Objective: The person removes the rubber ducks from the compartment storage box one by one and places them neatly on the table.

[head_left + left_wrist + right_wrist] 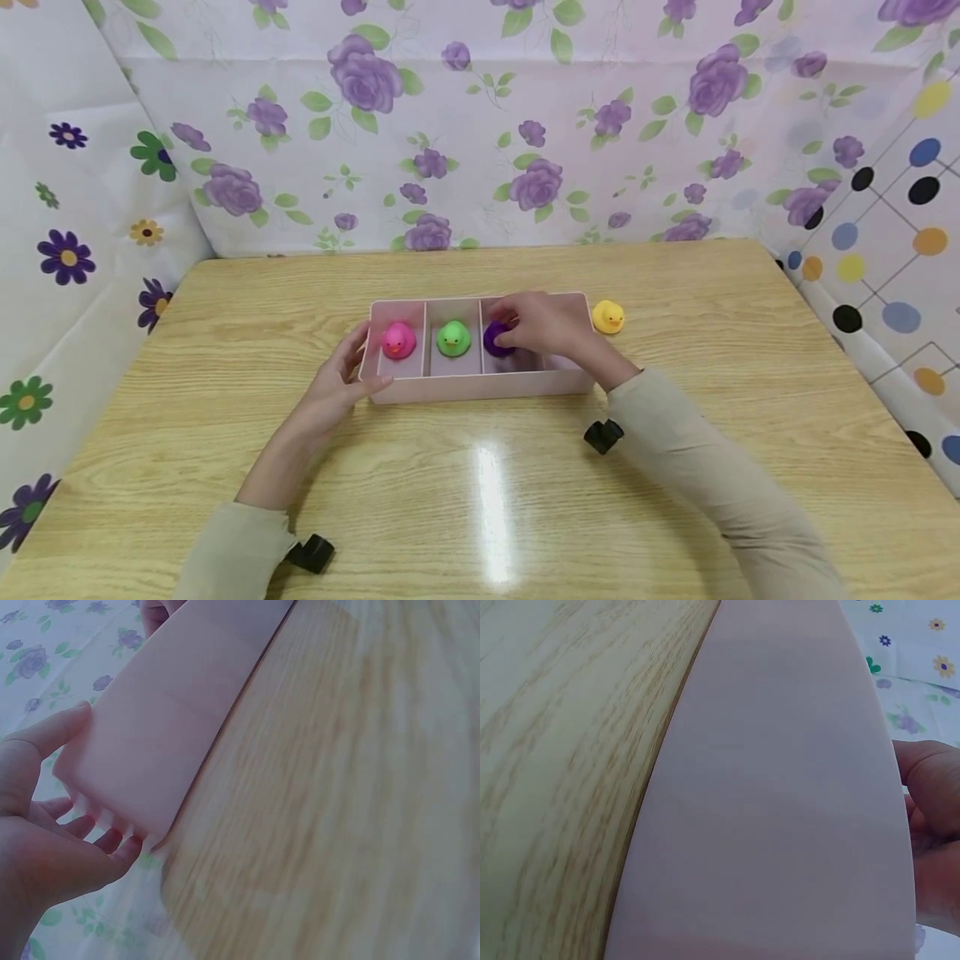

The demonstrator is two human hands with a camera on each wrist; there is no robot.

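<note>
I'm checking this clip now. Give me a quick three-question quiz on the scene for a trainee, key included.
1. Multiple choice: what colour is the loose duck outside the pink box? A) pink B) green C) yellow

2. True or false: the green duck sits in the compartment right next to the pink duck.

3. Fill in: the left hand grips one end of the box, while the right hand has its fingers on the ____ duck.

Key: 1. C, yellow. 2. True; only a divider separates their compartments. 3. Purple; the purple duck is partly hidden by the fingers.
</note>
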